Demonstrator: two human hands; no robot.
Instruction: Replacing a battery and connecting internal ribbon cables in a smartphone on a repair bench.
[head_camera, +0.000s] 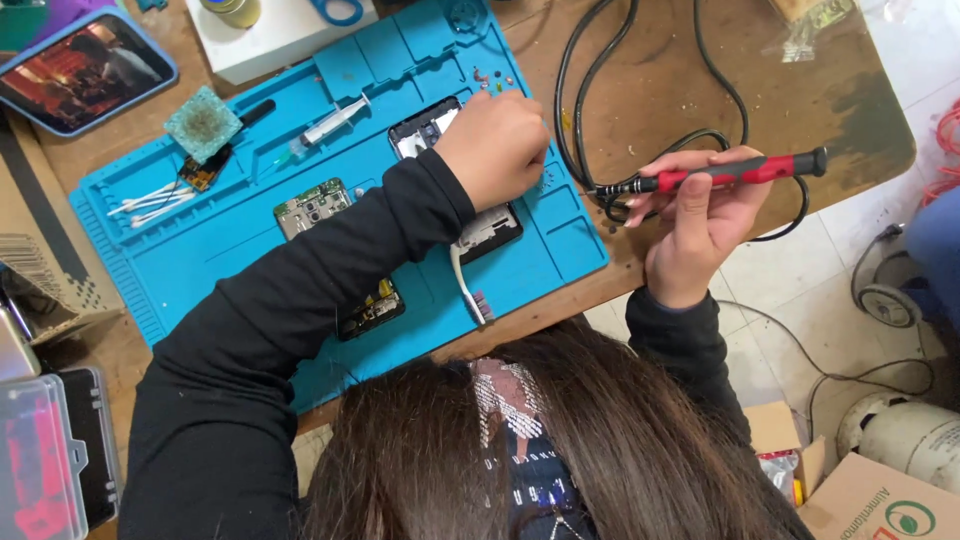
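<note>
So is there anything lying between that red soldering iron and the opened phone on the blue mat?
Yes. The left hand rests over the opened phone, covering its middle. The right hand holds the soldering iron off the mat, above the black cable.

- You have one blue work mat (190, 260) on the table.
- You can count one opened phone body (440, 125) under your left hand (495, 145).
- You hold one red-handled tool (735, 172) in your right hand (700, 225).
- There is one syringe (325, 128).
- One toothbrush (468, 285) lies on the mat.
- Two loose circuit boards show: one green (312, 207), one dark (372, 310).
- One phone with a lit screen (85, 68) sits apart.
- One pair of blue-handled scissors (335, 10).
- A few cotton swabs (150, 202), too close together to count.
</note>
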